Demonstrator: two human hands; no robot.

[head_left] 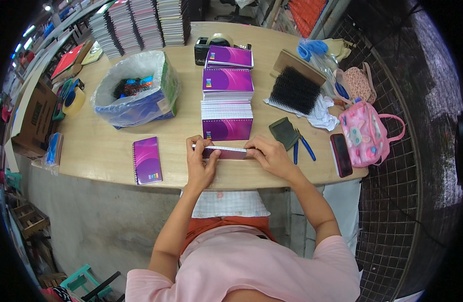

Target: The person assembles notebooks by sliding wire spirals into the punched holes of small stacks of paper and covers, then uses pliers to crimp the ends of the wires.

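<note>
Between my two hands a small purple-covered pad of pages (225,152) stands on its long edge near the table's front. My left hand (200,163) grips its left end, thumb on the near cover. My right hand (269,154) pinches the right end. Just beyond stand purple notebooks (227,129) in a row, page edges up, with more purple notebooks (227,79) lying behind them. A finished-looking spiral notebook (148,161) with a purple cover lies by itself to the left. Blue-handled pliers (306,148) and a dark green pouch (284,133) rest right of my right hand.
A plastic-lined box (133,108) holds dark and coloured coils. Black spiral coils (295,90) lie at right, near a pink bag (365,133) and a phone (341,155). A tape dispenser (204,48) and tall notebook stacks (141,25) stand at the back. Wire mesh (387,226) borders the right.
</note>
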